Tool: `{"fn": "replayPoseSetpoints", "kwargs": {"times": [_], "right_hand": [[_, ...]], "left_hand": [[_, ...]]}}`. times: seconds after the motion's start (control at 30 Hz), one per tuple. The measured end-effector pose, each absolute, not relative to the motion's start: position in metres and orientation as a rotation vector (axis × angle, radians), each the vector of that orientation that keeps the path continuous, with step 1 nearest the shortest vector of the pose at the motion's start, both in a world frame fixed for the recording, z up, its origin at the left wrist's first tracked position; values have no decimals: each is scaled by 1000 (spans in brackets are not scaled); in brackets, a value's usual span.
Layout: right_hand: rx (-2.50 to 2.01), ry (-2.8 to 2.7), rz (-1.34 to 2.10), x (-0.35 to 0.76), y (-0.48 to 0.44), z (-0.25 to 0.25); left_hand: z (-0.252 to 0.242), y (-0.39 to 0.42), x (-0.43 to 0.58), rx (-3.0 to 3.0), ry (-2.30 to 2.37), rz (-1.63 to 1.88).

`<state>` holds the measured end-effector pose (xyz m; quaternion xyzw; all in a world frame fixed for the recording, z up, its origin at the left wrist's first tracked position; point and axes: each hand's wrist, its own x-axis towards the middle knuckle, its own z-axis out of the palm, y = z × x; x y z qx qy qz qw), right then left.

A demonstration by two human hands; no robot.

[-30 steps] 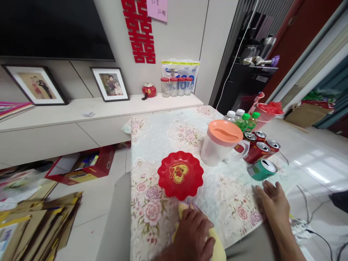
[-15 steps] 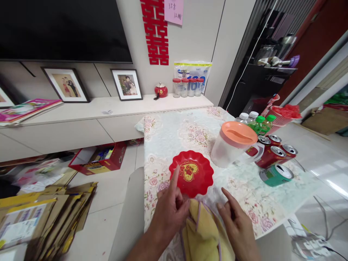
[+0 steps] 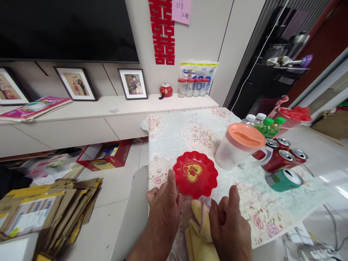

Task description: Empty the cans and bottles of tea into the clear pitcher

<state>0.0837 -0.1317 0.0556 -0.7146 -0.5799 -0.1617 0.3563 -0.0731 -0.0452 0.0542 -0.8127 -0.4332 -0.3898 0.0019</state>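
My left hand [image 3: 165,206] is over the table's near edge, its index finger stretched forward beside the left rim of a red scalloped plate [image 3: 205,177] and the other fingers curled. To the right, my right hand [image 3: 230,221] also points its index finger forward, with the rest bent and nothing visible in it. Between my hands lies a crumpled yellow cloth [image 3: 199,235] with purple edging; my right hand partly covers it. The plate has a gold heart print and lies flat just beyond the cloth. Neither hand holds anything that I can see.
Right of the plate stands a clear pitcher [image 3: 230,154] with an orange lid. Beyond it are red cans [image 3: 280,161], a green can [image 3: 284,180], capped bottles [image 3: 268,127] and a pink basket [image 3: 289,122]. Flattened cardboard [image 3: 58,214] is on the floor at left.
My left hand has drawn back from over the plate to beside its rim. My right hand has turned, its index finger now pointing forward. The view has shifted slightly left.
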Motion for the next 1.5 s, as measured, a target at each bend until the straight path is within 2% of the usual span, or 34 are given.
{"fn": "replayPoseSetpoints", "kwargs": {"times": [0.8, 1.03, 1.17, 1.33, 1.5], "right_hand": [[-1764, -1390, -369, 89, -117, 65], [-1822, -1472, -242, 94, -116, 73], [-1688, -1602, -189, 106, -114, 75], [-1695, -1562, -260, 147, -118, 93], [-1800, -1503, -529, 215, -113, 133]], "left_hand": [[59, -40, -65, -2559, -1296, -1244], [60, -38, -62, -2605, -1384, -1159], [58, -31, -65, -2692, -1349, -1019], [42, -14, -69, -2668, -1133, -1010], [39, 5, -44, -2904, -1050, -1111]]}}
